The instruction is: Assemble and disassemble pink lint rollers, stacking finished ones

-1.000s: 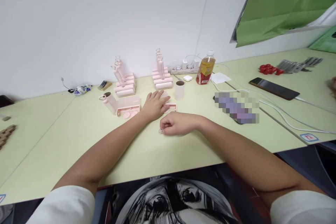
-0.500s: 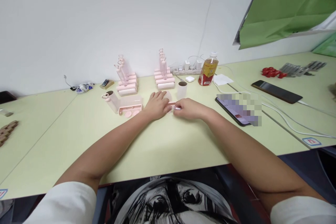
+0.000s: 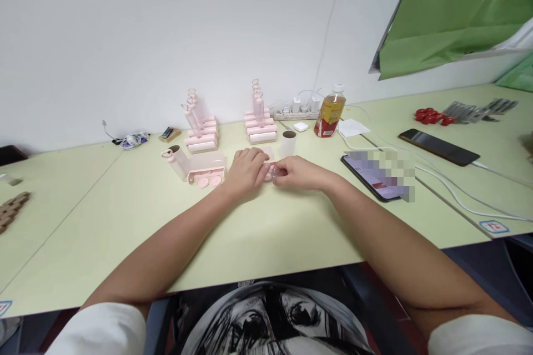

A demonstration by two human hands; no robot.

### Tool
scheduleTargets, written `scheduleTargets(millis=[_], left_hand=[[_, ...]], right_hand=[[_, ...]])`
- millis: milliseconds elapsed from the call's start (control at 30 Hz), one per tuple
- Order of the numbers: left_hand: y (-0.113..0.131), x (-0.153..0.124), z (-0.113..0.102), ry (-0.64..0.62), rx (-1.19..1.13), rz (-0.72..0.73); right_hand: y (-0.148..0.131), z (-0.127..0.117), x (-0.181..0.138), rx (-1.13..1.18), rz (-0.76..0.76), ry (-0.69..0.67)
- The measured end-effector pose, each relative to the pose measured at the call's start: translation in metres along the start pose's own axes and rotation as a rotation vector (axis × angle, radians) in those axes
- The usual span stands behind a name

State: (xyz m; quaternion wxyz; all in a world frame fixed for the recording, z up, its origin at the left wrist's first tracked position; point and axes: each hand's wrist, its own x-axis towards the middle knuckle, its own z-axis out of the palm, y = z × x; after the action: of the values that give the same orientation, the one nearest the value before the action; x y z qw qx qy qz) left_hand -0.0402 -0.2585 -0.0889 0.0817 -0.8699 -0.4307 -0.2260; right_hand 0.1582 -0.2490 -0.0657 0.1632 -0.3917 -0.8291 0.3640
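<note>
Pink case [image 3: 272, 165], one: centre of frame, on the desk [image 3: 266, 233], mostly covered by the hands. Long axis: apparently left to right, judged from the little that shows.

Small clear piece [image 3: 275, 172], one: at the case's front right, held at the right hand's fingertips; exact form too small to tell.

Right hand [image 3: 300, 172]: to the right of the case, thumb and forefinger together on the clear piece, pointing left. Case lies directly left of it.

Left hand [image 3: 246, 169]: laid over the case's left part, fingers side by side; whether it grips cannot be told. Case extends rightward from it. Neither hand clearly nearer; both are at the case.

Open pink case [image 3: 207, 171], one: left of the left hand, long axis left to right, two pink discs at its front.

Pale cylinder [image 3: 288, 145], one: upright, just beyond the right hand.
</note>
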Motion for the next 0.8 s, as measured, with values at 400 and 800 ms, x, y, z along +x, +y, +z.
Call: scheduleTargets(millis=[400, 800], left_hand=[[-0.015, -0.06, -0.038, 0.166, -0.323, -0.169], [-0.018, -0.056, -0.045, 0.196, -0.091, -0.316]], right_hand=[[-0.011, 0.015, -0.003, 0.56, 0.083, -0.334], [-0.011, 0.029, 0.002, 0.584, 0.017, -0.07]])
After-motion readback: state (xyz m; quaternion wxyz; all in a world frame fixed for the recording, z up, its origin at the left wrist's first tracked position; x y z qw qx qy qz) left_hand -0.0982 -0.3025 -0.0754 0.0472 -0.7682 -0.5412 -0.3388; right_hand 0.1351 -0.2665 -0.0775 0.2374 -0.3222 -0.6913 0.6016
